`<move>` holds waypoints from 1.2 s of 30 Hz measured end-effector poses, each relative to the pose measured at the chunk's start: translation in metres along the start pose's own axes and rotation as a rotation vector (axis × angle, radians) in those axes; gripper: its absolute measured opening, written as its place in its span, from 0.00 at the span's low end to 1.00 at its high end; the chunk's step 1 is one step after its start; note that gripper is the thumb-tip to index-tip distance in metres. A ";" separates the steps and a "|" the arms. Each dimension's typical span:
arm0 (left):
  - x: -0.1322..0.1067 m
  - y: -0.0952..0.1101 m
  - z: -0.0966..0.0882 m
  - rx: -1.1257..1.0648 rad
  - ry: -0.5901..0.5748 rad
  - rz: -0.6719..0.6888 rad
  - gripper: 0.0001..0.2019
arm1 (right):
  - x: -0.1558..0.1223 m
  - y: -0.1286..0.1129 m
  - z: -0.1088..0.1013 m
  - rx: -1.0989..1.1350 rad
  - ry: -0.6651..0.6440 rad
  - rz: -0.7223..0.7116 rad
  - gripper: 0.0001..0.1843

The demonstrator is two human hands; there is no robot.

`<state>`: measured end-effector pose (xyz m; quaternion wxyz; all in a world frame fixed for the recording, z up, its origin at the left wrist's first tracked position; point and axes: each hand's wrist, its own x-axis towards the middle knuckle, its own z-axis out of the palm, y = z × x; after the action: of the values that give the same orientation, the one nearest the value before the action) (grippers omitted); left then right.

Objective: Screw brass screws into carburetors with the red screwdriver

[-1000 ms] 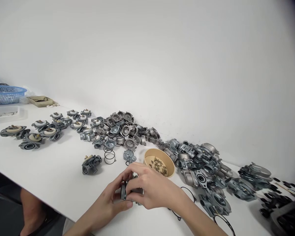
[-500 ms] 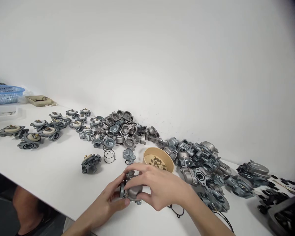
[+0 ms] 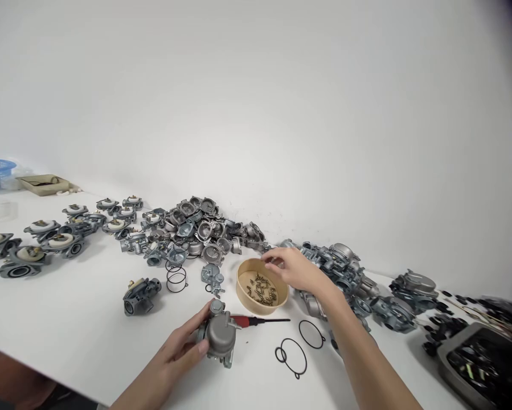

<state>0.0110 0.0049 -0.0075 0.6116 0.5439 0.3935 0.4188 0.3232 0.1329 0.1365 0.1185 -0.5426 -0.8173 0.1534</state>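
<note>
Head view: my left hand [image 3: 175, 357] grasps the carburetor [image 3: 220, 335] near the front edge of the surface [image 3: 89, 319]; my right hand [image 3: 296, 269] bends its fingers over the yellow bowl [image 3: 247, 300], farther toward the back edge, and I cannot tell whether that grip pinches anything. To do this well, I'd hold the carburetor steady and separate the loose screws [image 3: 262, 290] singly. Half a second ago both hands were on the carburetor; now a red screwdriver [image 3: 252, 321] shows beside it.
</note>
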 end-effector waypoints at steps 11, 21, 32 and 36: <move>-0.001 0.005 0.000 0.045 0.026 -0.082 0.32 | 0.018 0.032 0.028 -0.132 -0.103 0.043 0.21; 0.001 0.010 0.004 0.018 -0.051 -0.004 0.29 | 0.015 0.028 0.030 -0.240 -0.204 0.099 0.14; 0.003 0.015 0.006 0.013 -0.056 0.003 0.26 | 0.017 0.016 0.048 -0.167 -0.263 -0.015 0.10; 0.002 0.017 0.007 0.008 -0.045 0.017 0.26 | 0.016 0.015 0.048 -0.128 -0.254 -0.069 0.07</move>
<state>0.0165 0.0057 0.0096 0.6147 0.5588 0.3766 0.4100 0.3128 0.1476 0.0871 -0.0154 -0.4967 -0.8521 0.1640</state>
